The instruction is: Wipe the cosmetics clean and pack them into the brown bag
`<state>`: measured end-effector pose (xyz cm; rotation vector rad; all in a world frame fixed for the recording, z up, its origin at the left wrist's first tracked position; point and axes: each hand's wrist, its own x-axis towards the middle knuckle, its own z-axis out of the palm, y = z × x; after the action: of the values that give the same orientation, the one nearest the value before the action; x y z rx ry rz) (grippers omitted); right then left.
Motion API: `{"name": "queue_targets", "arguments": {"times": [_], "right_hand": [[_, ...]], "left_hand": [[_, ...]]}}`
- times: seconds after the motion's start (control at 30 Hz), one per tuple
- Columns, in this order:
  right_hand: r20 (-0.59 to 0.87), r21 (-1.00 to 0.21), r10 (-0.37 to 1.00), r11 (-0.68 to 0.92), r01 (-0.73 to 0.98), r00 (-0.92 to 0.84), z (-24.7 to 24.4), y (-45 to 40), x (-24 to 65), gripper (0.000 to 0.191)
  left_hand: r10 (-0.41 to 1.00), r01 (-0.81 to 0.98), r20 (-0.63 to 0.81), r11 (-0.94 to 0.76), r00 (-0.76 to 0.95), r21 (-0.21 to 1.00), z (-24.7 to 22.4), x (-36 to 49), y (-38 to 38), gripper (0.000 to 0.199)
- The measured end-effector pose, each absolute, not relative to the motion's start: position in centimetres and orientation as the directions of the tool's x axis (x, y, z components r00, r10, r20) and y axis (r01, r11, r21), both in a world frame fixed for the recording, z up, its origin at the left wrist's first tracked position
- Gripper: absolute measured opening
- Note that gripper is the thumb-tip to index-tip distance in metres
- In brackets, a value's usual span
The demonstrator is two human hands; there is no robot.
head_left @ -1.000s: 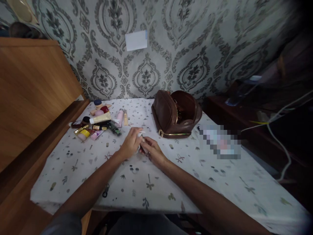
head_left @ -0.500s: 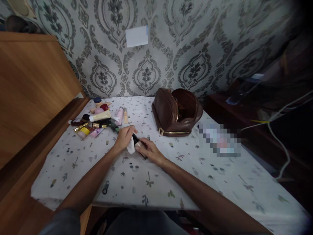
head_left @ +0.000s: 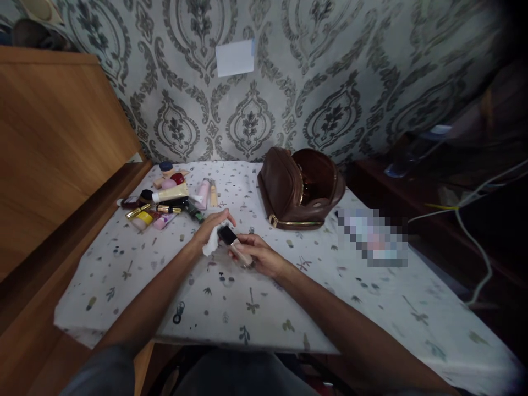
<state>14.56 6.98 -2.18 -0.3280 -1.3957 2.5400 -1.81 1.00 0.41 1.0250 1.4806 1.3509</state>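
Observation:
My right hand (head_left: 266, 257) grips a foundation bottle (head_left: 244, 258) with a black cap and a beige body, tilted so the cap points up and to the left. In my left hand (head_left: 208, 227) is a crumpled white tissue (head_left: 210, 244), held right beside the cap. The left fingers extend behind the cap; whether they touch it I cannot tell. Both hands are over the middle of the table. A dark green-black tube (head_left: 193, 212) lies just beyond my left hand.
A brown cosmetic bag (head_left: 280, 190) stands unzipped at the back. Several cosmetics lie on the left, among them a cream tube (head_left: 170, 193) and a pink tube (head_left: 203, 192). A blurred-out item (head_left: 373, 236) lies right. A wooden panel (head_left: 61, 121) borders the table's left side.
The bottle has turned so its cap and beige body show more. My left hand and the tissue have shifted slightly left, away from the bottle's body. The view has moved a little.

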Motion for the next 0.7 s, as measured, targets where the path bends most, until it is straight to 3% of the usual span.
{"name": "queue_targets", "arguments": {"times": [0.07,0.17,0.33,0.5,0.7], "right_hand": [[-0.08,-0.805,0.324,-0.578,-0.13,-0.943,-2.1,7.0,14.4,0.043],[-0.108,-0.75,0.396,-0.634,-0.186,-0.912,-2.1,6.9,14.1,0.046],[-0.181,-0.692,0.478,-0.683,-0.234,-0.859,-2.9,6.8,13.6,0.044],[-0.244,-0.592,0.537,-0.742,-0.315,-0.808,-3.6,7.2,13.5,0.038],[-0.148,-0.522,0.568,-0.74,-0.424,-0.81,-3.8,8.1,13.5,0.021]], "left_hand": [[0.922,0.052,0.003,0.018,-0.388,0.998,0.0,-1.6,1.1,0.058],[0.824,0.289,0.211,-0.061,-0.525,0.955,-0.5,-1.2,1.2,0.059],[0.752,0.493,0.373,-0.073,-0.544,0.867,-1.1,-0.5,1.0,0.051],[0.783,0.723,0.517,-0.13,-0.345,0.679,-1.8,-0.4,1.0,0.044],[0.825,0.855,0.564,-0.267,-0.036,0.444,-2.4,-0.7,1.0,0.048]]}}
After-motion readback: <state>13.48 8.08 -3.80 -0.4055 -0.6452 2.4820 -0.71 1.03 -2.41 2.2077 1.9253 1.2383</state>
